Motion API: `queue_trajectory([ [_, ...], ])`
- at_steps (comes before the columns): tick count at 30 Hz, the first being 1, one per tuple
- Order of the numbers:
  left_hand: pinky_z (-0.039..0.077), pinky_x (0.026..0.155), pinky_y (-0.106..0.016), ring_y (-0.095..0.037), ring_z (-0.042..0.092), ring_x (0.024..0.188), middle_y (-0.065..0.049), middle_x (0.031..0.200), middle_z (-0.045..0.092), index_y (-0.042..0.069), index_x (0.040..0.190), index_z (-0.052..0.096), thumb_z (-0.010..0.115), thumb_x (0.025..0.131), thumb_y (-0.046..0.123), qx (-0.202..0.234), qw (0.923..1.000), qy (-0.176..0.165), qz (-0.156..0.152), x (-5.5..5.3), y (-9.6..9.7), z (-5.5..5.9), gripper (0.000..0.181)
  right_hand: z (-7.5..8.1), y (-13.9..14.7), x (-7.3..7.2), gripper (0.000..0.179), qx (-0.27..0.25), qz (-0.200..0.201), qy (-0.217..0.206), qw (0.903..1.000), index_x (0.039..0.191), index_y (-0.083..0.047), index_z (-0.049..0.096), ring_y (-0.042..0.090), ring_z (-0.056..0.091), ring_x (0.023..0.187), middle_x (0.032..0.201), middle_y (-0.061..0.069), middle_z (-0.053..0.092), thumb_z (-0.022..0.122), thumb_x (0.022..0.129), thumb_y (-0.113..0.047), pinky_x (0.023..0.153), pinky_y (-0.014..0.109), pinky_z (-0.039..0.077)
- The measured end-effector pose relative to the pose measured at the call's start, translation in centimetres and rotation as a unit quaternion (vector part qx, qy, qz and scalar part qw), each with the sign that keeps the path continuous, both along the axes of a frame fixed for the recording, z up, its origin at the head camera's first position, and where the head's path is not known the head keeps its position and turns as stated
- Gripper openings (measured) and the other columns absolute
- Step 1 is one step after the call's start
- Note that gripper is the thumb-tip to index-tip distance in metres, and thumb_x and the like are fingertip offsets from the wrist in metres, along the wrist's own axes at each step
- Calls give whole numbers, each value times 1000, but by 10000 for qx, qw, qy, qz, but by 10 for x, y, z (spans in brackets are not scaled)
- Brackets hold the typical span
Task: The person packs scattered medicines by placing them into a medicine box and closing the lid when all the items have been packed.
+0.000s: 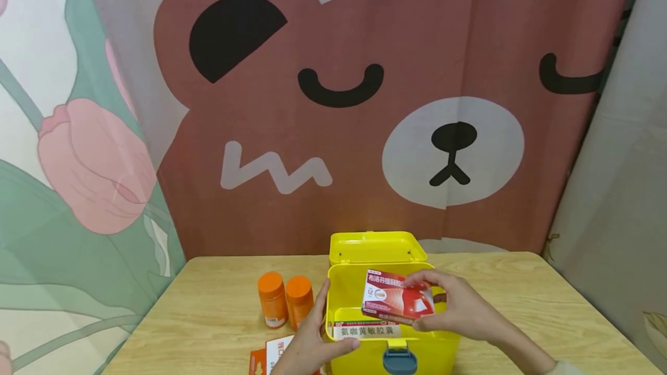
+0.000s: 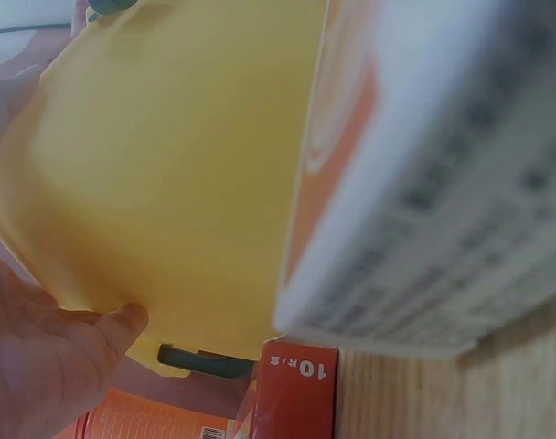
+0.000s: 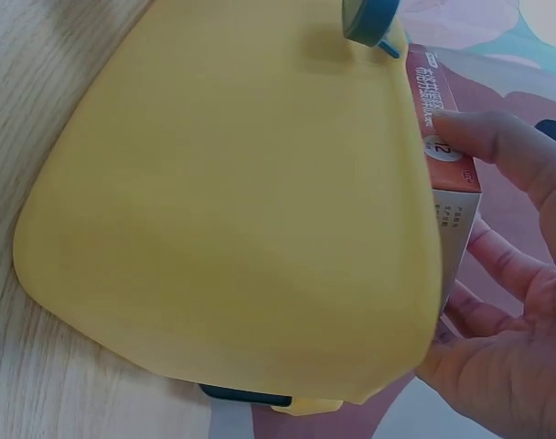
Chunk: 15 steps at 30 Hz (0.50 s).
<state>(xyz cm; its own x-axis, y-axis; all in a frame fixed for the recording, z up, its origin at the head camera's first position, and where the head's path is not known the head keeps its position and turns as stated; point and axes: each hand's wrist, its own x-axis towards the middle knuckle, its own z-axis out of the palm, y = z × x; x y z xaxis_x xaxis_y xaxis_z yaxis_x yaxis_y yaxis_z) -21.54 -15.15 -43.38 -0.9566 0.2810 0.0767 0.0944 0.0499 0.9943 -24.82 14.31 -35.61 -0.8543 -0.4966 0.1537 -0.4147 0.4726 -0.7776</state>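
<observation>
Here's the red ibuprofen carton [image 1: 388, 298], pinched between the right hand's [image 1: 461, 308] thumb and fingers, right at the mouth of the open yellow case [image 1: 356, 359]! The left hand [image 1: 311, 333], fingers extended, rests against its left side. Inside, another medicine carton [image 1: 367, 331]; outside, two orange bottles [image 1: 273, 301] stand on the table [image 1: 208, 300].

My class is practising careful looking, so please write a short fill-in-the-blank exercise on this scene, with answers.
1. The box in the right hand bears the number ____.
2. The left hand touches a case coloured ____.
3. The case's lid is not shut but ____.
4. On the table stand ____ orange bottles.

Missing words: 12; yellow; open; two.
</observation>
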Motion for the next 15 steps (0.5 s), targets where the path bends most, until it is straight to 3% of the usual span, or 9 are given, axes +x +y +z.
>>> queue_trajectory([
  [10, 45, 98, -44, -30, 52, 118, -15, 147, 37, 23, 157, 1, 82, 80, 32, -113, 9999, -126, 29, -1, 0, 2, 112, -10, -8, -7, 52, -73, 274, -212, 9994, 118, -12, 61, 29, 50, 101, 117, 8, 55, 85, 72, -19, 77, 37, 53],
  [15, 45, 98, -46, -31, 52, 118, -14, 146, 38, 25, 157, 2, 81, 81, 27, -57, 10000, -27, -43, -3, 0, 0, 109, -13, -12, -9, 53, -6, 354, -192, 9992, 117, -12, 62, 29, 50, 100, 115, 8, 55, 86, 71, -19, 75, 37, 54],
])
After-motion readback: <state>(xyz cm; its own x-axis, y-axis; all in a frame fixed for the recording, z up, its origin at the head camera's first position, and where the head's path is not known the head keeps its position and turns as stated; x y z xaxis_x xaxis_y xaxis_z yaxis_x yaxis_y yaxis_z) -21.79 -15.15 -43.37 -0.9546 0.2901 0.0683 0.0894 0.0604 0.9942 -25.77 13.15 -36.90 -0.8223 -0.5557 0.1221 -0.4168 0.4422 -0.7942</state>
